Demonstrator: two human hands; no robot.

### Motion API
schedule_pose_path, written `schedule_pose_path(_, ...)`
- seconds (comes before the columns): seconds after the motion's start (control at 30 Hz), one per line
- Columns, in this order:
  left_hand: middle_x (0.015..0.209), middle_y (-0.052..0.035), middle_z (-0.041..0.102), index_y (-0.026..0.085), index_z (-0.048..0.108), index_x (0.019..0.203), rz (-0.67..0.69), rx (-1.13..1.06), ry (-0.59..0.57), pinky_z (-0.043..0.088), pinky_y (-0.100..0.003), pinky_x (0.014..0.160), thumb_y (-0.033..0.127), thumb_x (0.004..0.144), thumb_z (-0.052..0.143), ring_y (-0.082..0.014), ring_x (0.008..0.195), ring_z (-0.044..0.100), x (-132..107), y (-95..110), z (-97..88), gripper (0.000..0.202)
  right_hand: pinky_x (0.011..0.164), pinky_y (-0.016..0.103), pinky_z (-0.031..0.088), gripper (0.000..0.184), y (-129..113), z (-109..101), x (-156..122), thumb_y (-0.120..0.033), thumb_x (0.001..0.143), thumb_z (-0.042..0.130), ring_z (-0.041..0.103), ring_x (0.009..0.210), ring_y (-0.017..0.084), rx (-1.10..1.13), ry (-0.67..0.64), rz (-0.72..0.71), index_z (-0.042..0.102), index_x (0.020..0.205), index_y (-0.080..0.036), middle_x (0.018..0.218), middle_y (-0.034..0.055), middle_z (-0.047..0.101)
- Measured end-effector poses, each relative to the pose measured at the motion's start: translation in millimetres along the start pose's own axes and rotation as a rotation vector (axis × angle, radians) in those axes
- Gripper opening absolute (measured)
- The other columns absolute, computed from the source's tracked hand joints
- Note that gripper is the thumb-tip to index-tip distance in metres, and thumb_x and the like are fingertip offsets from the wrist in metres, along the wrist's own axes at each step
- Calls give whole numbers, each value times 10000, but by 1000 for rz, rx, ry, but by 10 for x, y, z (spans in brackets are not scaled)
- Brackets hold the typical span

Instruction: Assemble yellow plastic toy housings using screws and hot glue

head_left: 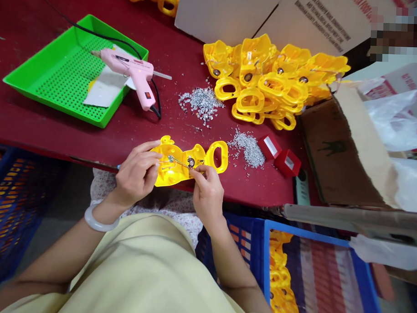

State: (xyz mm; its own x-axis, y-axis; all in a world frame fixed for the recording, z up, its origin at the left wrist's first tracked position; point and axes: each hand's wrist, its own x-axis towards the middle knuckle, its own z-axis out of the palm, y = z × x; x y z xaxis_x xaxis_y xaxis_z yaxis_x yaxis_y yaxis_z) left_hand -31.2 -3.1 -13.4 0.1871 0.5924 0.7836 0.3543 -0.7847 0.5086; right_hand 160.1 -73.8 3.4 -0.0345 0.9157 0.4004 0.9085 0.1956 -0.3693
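A yellow plastic shell half (172,175) with a loop handle lies hollow side up at the table's front edge. Inside it are a small circuit board (170,159), thin wires and a round metal part (191,162). My left hand (138,171) is closed around the shell's left end, its fingertips on the rim. A small blue tip pokes out behind that hand; what it belongs to is hidden. With thumb and forefinger together, my right hand (209,193) pinches a thin wire (181,164) beside the round part, close to the shell's lower edge.
On the red table (103,139) stand a green tray (40,80), a pink glue gun (131,71) with its cord, piles of clear bits (203,103) and screws (248,148), red boxes (287,163) and stacked yellow shells (255,57). A carton (332,147) borders the right; blue crates (264,259) sit below.
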Motion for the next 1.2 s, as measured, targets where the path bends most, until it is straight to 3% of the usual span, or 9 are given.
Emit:
schedule_pose_path(0.2, 1027, -79, 704, 194, 583, 970, -8, -56, 1, 565, -488, 929, 197, 910, 529, -269, 1150, 637, -69, -2, -87, 81, 807, 312, 533, 312, 0, -22, -146, -48, 908, 462, 596, 947, 158, 151, 198, 33, 651, 1102, -204, 1018, 90, 557)
schedule_pose_path(0.33, 1020, -78, 702, 200, 645, 930, -128, -59, 96, 547, -435, 915, 280, 987, 391, -225, 1057, 659, 153, -57, -199, 272, 745, 287, 515, 303, -8, -11, -242, -52, 906, 478, 589, 853, 136, 166, 234, 71, 652, 1089, -218, 952, 61, 549)
schedule_pose_path(0.4, 1015, -79, 699, 185, 657, 980, -222, 58, -35, 546, -353, 844, 293, 960, 468, -190, 943, 670, 362, -125, -231, 219, 743, 290, 514, 293, -11, -3, -268, -63, 911, 477, 590, 846, 136, 174, 225, 83, 654, 1086, -217, 944, 59, 556)
schedule_pose_path(0.53, 1004, -95, 721, 137, 664, 1094, -341, 176, -571, 523, -310, 765, 332, 884, 573, -193, 818, 677, 679, -276, -223, 300, 752, 298, 524, 262, -31, -17, -321, -88, 921, 473, 603, 851, 141, 191, 204, 97, 661, 1063, -204, 930, 63, 582)
schedule_pose_path(0.6, 967, -74, 736, 143, 676, 1062, -370, 115, -665, 509, -281, 755, 282, 879, 550, -187, 826, 685, 695, -300, -197, 263, 766, 307, 536, 225, -63, -42, -370, -120, 929, 481, 618, 853, 147, 241, 166, 142, 660, 1043, -194, 919, 65, 611)
schedule_pose_path(0.8, 833, -22, 693, 160, 611, 952, -420, -24, -290, 482, -212, 631, 227, 884, 532, -119, 678, 638, 289, -15, -89, 124, 478, 219, 509, 336, -296, -58, -494, -325, 961, 480, 623, 608, 101, 810, -92, 509, 477, 1280, -220, 1003, 62, 664)
schedule_pose_path(0.93, 856, -9, 641, 179, 548, 984, -532, -6, 3, 491, -187, 607, 253, 903, 562, -89, 661, 608, -29, 323, -62, 111, 517, 242, 544, 503, -365, -17, -331, -345, 925, 534, 669, 716, 141, 935, -52, 518, 371, 1389, -240, 1151, 106, 646)
schedule_pose_path(1.07, 861, -17, 619, 182, 511, 931, -379, 26, -17, 500, -190, 612, 328, 881, 643, -106, 719, 610, -240, 515, -187, 202, 529, 257, 529, 415, -250, -62, -30, -286, 911, 474, 593, 560, 121, 797, -98, 435, 512, 1312, -189, 912, 60, 699)
schedule_pose_path(1.2, 756, -10, 623, 174, 531, 874, -159, 147, -123, 488, -242, 616, 320, 861, 682, -125, 649, 584, -281, 578, -386, 211, 695, 277, 540, 349, -148, -129, 245, -200, 862, 440, 662, 758, 156, 616, -219, 267, 633, 1154, -193, 973, 50, 727)
